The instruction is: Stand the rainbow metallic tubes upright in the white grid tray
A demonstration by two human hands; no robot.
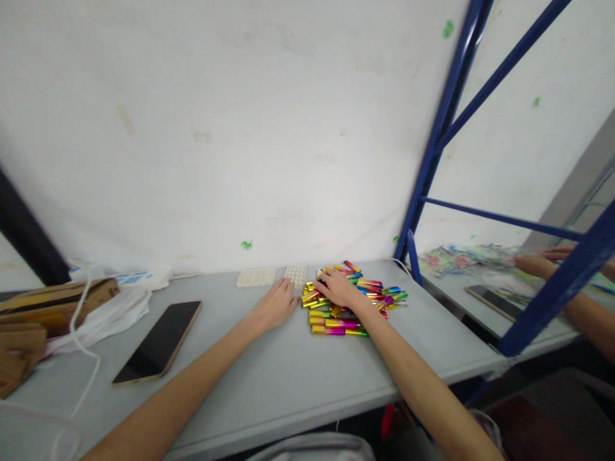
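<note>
On the grey table, my left hand [275, 307] lies palm down with fingers stretched forward. Its fingertips reach the near edge of a small white sheet with rows of round bumps or holes [296, 274]. Over a loose pile of shiny, multicoloured foil tubes [336, 323], my right hand [337, 288] rests with its fingers apart, touching the pile's far left part. What lies beneath the right palm is hidden. A second white dotted sheet [256, 277] lies flat to the left of the first, near the wall.
A dark phone [158, 342] lies at left, beside a white cable [79, 333], plastic bag [118, 314] and brown cardboard [62, 304]. A blue metal frame [439, 137] rises at right. Beyond it, another person's arm [583, 314] extends over a second table with colourful packets [461, 259].
</note>
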